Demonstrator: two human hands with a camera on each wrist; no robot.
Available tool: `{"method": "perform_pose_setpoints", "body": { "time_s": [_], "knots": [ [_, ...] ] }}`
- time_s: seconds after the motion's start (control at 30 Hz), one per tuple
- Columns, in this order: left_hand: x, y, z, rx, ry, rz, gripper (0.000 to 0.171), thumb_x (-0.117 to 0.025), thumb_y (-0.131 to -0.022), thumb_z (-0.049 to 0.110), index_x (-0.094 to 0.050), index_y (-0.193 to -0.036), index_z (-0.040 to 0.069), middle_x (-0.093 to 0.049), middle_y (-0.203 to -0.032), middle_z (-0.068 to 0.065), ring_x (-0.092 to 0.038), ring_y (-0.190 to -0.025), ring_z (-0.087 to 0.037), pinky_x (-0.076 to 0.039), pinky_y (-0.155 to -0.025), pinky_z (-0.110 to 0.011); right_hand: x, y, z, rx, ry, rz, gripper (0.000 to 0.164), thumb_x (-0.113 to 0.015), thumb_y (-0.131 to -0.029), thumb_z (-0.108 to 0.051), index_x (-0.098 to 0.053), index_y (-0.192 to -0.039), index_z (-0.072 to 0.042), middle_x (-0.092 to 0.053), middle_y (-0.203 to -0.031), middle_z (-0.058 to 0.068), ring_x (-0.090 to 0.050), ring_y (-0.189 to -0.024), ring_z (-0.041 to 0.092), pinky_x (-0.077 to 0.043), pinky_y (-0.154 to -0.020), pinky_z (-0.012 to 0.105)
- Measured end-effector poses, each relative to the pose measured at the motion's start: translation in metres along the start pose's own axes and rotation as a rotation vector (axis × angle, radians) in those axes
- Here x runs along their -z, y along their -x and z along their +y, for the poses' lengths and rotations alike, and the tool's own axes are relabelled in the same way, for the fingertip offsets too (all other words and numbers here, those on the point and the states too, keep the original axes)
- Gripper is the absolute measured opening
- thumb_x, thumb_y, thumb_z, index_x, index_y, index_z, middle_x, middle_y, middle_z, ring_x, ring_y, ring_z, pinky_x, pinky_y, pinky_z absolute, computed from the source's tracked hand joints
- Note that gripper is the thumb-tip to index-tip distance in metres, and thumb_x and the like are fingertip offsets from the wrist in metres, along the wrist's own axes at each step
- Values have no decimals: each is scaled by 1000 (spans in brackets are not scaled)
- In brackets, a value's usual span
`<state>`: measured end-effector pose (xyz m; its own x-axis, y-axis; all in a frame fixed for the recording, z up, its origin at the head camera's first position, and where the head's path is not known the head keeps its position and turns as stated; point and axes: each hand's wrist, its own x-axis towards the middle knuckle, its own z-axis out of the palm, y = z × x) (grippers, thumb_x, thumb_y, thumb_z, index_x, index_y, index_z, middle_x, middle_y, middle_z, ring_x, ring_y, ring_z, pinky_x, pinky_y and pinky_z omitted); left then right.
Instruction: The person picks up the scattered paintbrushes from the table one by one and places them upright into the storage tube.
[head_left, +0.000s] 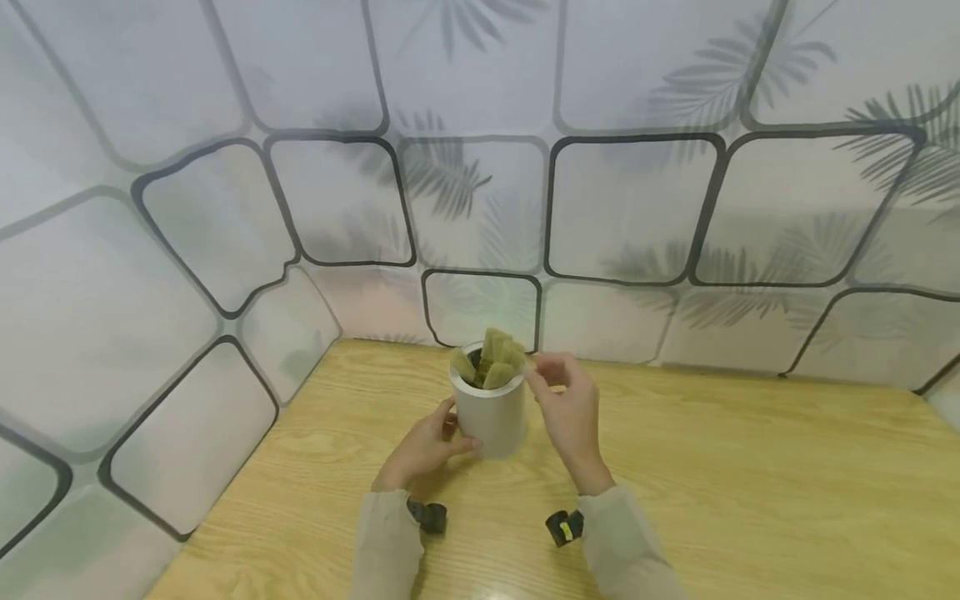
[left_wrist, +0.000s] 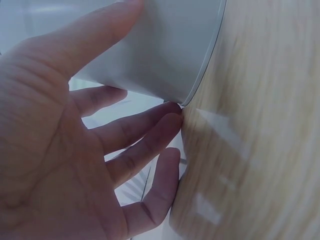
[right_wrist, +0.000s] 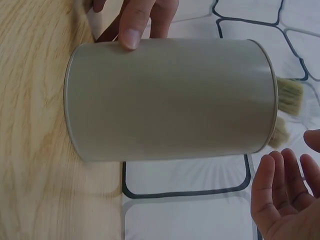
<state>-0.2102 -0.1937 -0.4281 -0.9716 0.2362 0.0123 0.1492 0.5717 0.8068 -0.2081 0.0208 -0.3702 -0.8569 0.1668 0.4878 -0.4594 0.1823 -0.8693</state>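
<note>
A pale grey cylindrical canister [head_left: 491, 421] stands upright on the wooden table. Several yellow-green, flat, packet-like pieces [head_left: 498, 358] stick up past its rim; what they are I cannot tell. My left hand [head_left: 426, 450] holds the canister low on its left side, thumb [left_wrist: 100, 30] on the front and fingers behind. Beside the rim on the right is my right hand [head_left: 570, 408]. The right wrist view shows this hand [right_wrist: 287, 200] with its fingers loosely bent, thumb apart and nothing between them, near the protruding pieces [right_wrist: 290, 96].
The light wood tabletop [head_left: 750, 467] spreads widely to the right. Behind and to the left hangs a pale sheet [head_left: 630, 208] with dark rounded outlines and leaf prints. A small black camera [head_left: 429, 517] sits at the left wrist, another camera [head_left: 564, 527] at the right.
</note>
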Motion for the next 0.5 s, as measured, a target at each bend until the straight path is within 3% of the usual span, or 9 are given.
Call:
{"method": "perform_pose_setpoints", "body": {
  "time_s": [0.23,0.33,0.37,0.5],
  "knots": [
    [-3,-4,0,-1,3,-24,79,-79,-91,20,-36,-151,-9,-58,-133,-29,-57,-121,-45,-46,-102,-57,26,4,10,-48,20,-7,9,-66,-93,8,-64,-101,9,-67,-93,18,-61,-77,11,-57,-65,22],
    [-1,2,4,30,-12,-45,76,-76,-93,22,-38,-146,-16,-53,-138,-34,-51,-127,-50,-41,-106,-60,39,8,17,-45,51,-39,8,-65,-94,8,-63,-101,9,-67,-91,17,-62,-76,11,-58,-65,25],
    [-1,5,6,55,-32,-48,68,-76,-94,23,-45,-140,-17,-56,-133,-35,-54,-123,-50,-44,-103,-60,44,8,20,-38,62,-55,7,-65,-94,7,-63,-101,9,-67,-90,17,-62,-76,12,-59,-65,25],
    [-5,23,17,104,-307,-57,34,-75,-93,27,-67,-100,-5,-65,-102,-22,-61,-95,-40,-53,-85,-55,70,12,32,17,126,-118,6,-65,-95,7,-63,-99,10,-68,-88,15,-63,-74,13,-59,-62,26]
  ]
}}
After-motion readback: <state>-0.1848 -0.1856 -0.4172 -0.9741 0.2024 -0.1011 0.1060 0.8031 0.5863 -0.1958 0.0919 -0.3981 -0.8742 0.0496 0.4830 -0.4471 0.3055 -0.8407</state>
